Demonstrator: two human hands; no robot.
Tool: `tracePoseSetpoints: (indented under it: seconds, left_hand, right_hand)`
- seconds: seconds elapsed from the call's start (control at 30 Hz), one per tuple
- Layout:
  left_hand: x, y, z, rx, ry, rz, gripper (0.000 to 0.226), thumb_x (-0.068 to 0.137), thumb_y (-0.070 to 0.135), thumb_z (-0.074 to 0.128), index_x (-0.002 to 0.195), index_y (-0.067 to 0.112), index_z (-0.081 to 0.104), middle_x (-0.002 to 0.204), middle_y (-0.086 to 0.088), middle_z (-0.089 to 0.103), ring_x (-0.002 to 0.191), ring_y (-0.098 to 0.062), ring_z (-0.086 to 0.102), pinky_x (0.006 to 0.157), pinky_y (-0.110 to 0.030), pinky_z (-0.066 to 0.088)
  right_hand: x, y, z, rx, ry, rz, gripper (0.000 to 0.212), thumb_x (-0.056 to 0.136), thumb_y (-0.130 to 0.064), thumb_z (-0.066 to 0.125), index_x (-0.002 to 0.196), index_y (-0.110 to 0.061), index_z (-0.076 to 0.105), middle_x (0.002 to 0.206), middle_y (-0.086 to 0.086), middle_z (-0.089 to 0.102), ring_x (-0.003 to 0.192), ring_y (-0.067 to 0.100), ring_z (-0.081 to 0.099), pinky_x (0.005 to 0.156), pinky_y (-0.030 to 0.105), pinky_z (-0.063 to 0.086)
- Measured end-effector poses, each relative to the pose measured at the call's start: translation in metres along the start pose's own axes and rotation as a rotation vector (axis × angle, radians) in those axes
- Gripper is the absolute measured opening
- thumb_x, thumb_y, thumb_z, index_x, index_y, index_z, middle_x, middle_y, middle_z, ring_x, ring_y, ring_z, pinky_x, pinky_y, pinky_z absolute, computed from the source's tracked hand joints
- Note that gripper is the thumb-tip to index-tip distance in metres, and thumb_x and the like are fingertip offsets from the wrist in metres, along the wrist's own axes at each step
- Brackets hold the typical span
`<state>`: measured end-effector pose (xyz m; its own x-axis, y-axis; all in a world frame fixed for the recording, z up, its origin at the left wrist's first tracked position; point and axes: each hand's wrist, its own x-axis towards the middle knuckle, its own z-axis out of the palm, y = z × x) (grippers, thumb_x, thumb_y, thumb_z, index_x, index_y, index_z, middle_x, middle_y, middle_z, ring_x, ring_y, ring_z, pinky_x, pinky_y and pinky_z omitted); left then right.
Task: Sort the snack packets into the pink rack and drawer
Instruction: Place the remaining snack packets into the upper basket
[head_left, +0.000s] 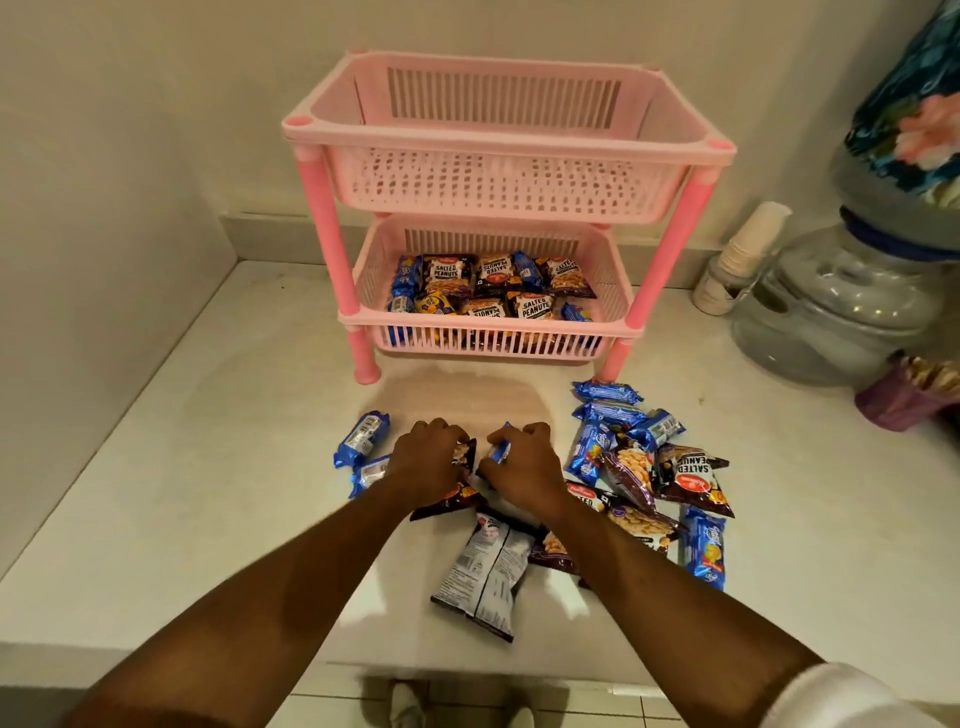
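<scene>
L hand (426, 457) clamped on dark peanut packet (451, 498), R hand (519, 467) pinching blue biscuit pack (500, 448) betw. both hands; pkts look light, crinkly, slick — grip mid-body, not the edges.

Two-tier rack (498, 140): pale pink baskets, deeper pink legs. Salted peanut packets (691, 475): dark brown, white lettering, red logo. Biscuit packets (362, 439): blue. One flipped packet (485, 577): silver-grey back. Counter (208, 493): white. Cloth (914, 104) at right: blue, pink floral print.
</scene>
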<state>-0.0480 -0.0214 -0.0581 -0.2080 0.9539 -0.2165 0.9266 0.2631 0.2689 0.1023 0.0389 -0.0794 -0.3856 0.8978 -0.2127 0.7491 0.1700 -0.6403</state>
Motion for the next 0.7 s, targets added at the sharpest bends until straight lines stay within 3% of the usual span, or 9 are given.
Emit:
tracePoseSetpoints:
  seconds: [0.1, 0.2, 0.3, 0.4, 0.5, 0.57, 0.63, 0.7]
  left_hand:
    - [0.001, 0.008, -0.001, -0.045, 0.073, -0.008, 0.049, 0.083, 0.028, 0.07, 0.129, 0.028, 0.055, 0.125, -0.002, 0.057, 0.118, -0.025, 0.049, 0.09, -0.042, 0.049]
    - [0.001, 0.013, -0.003, -0.113, 0.145, 0.018, 0.047, 0.084, 0.022, 0.07, 0.128, 0.027, 0.055, 0.124, -0.001, 0.056, 0.116, -0.026, 0.047, 0.089, -0.044, 0.048]
    - [0.001, 0.019, -0.008, -0.175, 0.265, 0.087, 0.048, 0.084, 0.013, 0.068, 0.13, 0.022, 0.057, 0.124, -0.003, 0.056, 0.115, -0.026, 0.046, 0.093, -0.037, 0.043]
    - [-0.003, 0.028, -0.021, -0.31, 0.439, 0.123, 0.048, 0.082, 0.005, 0.068, 0.127, 0.017, 0.06, 0.117, -0.003, 0.058, 0.108, -0.025, 0.048, 0.085, -0.024, 0.033]
    - [-0.011, 0.041, -0.042, -0.453, 0.583, 0.164, 0.046, 0.08, 0.001, 0.069, 0.125, 0.011, 0.062, 0.115, -0.006, 0.061, 0.108, -0.026, 0.054, 0.088, -0.029, 0.039]
    - [-0.017, 0.05, -0.061, -0.586, 0.625, 0.187, 0.049, 0.082, 0.0, 0.068, 0.128, 0.013, 0.057, 0.121, -0.001, 0.061, 0.115, -0.018, 0.056, 0.096, -0.03, 0.045]
    - [-0.024, 0.058, -0.086, -0.724, 0.65, 0.176, 0.043, 0.086, 0.006, 0.064, 0.123, 0.024, 0.052, 0.117, 0.011, 0.061, 0.111, -0.001, 0.056, 0.092, -0.022, 0.048]
    - [-0.028, 0.063, -0.112, -0.773, 0.711, 0.18, 0.033, 0.089, 0.011, 0.063, 0.115, 0.029, 0.053, 0.111, 0.017, 0.061, 0.108, 0.005, 0.056, 0.089, -0.019, 0.049]
  right_hand:
    - [-0.001, 0.001, -0.007, 0.059, 0.028, -0.023, 0.041, 0.082, -0.033, 0.07, 0.122, -0.025, 0.066, 0.124, 0.003, 0.04, 0.092, 0.019, 0.059, 0.079, 0.022, 0.04]
    - [-0.005, 0.004, -0.017, 0.16, 0.088, -0.071, 0.036, 0.081, -0.029, 0.072, 0.117, -0.028, 0.067, 0.121, -0.003, 0.042, 0.081, 0.0, 0.049, 0.072, 0.015, 0.04]
    - [-0.012, 0.007, -0.029, 0.303, 0.143, -0.136, 0.029, 0.081, -0.024, 0.071, 0.11, -0.032, 0.069, 0.118, -0.007, 0.045, 0.089, -0.006, 0.052, 0.072, 0.014, 0.048]
    - [-0.016, 0.005, -0.041, 0.473, 0.199, -0.18, 0.023, 0.084, -0.02, 0.071, 0.104, -0.033, 0.071, 0.118, -0.007, 0.051, 0.104, -0.002, 0.054, 0.082, 0.025, 0.057]
    - [-0.017, -0.007, -0.056, 0.612, 0.221, -0.191, 0.018, 0.086, -0.026, 0.074, 0.099, -0.036, 0.07, 0.119, -0.006, 0.058, 0.095, 0.012, 0.065, 0.075, 0.028, 0.06]
    - [-0.018, -0.02, -0.069, 0.69, 0.215, -0.219, 0.018, 0.087, -0.026, 0.074, 0.099, -0.038, 0.069, 0.12, -0.008, 0.061, 0.085, 0.018, 0.068, 0.073, 0.03, 0.06]
    - [-0.019, -0.037, -0.085, 0.757, 0.217, -0.27, 0.018, 0.088, -0.024, 0.073, 0.1, -0.036, 0.068, 0.118, -0.007, 0.065, 0.089, 0.022, 0.069, 0.077, 0.038, 0.06]
    - [-0.023, -0.058, -0.103, 0.818, 0.209, -0.304, 0.017, 0.087, -0.025, 0.074, 0.102, -0.034, 0.069, 0.113, -0.002, 0.069, 0.082, 0.021, 0.069, 0.07, 0.037, 0.058]
